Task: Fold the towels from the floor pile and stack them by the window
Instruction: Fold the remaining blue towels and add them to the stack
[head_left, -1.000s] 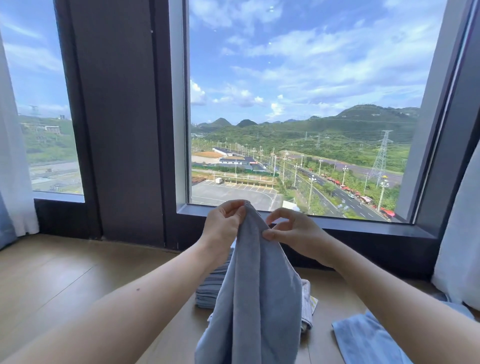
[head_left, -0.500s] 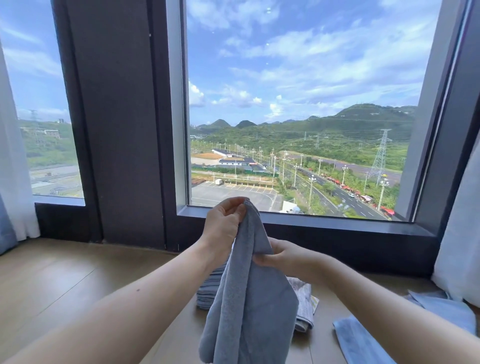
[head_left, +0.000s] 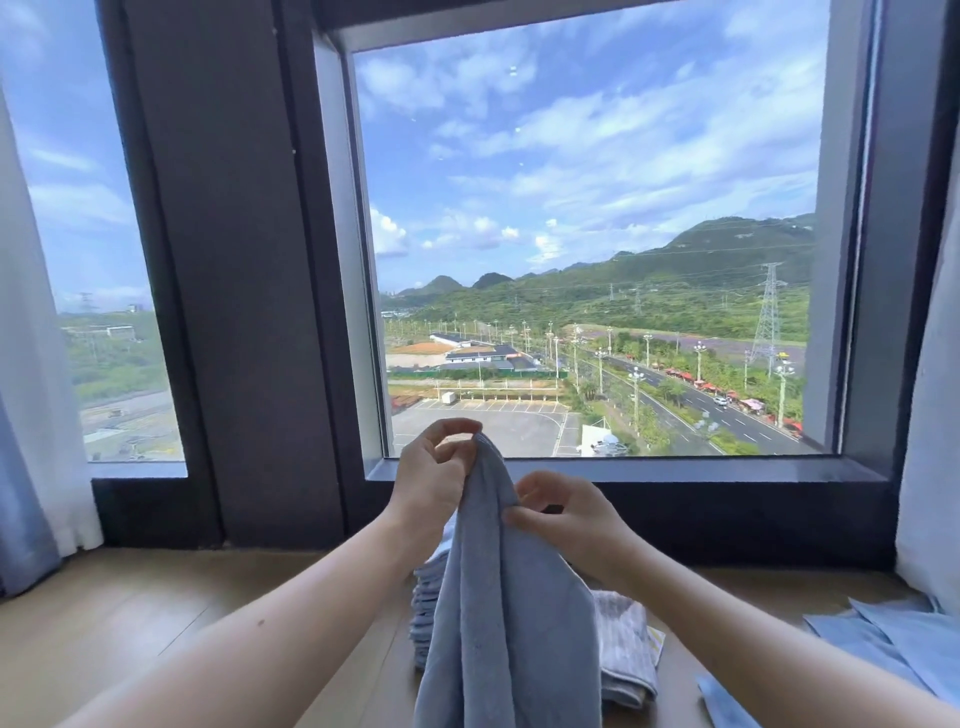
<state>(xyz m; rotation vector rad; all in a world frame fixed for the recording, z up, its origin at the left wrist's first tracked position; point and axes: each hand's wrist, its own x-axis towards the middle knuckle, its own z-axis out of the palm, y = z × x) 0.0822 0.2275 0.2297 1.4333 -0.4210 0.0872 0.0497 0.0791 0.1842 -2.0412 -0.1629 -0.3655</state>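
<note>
A grey-blue towel (head_left: 511, 618) hangs in front of me, held up before the window (head_left: 592, 234). My left hand (head_left: 434, 475) pinches its top corner between thumb and fingers. My right hand (head_left: 563, 517) pinches the towel's right edge a little lower. Behind the towel, a stack of folded towels (head_left: 428, 597) sits on the wooden floor below the sill, mostly hidden. A striped grey towel (head_left: 626, 649) lies to the right of the stack.
Loose light-blue towels (head_left: 893, 644) lie on the floor at the right. White curtains hang at the left edge (head_left: 31, 415) and the right edge (head_left: 930, 415). A dark pillar (head_left: 249, 286) splits the two window panes. The wooden floor (head_left: 130, 613) spreads to the left.
My right hand has slid along the towel's edge and now pinches it with the fingers raised. The view has tilted upward slightly. My left hand keeps its hold on the top corner.
</note>
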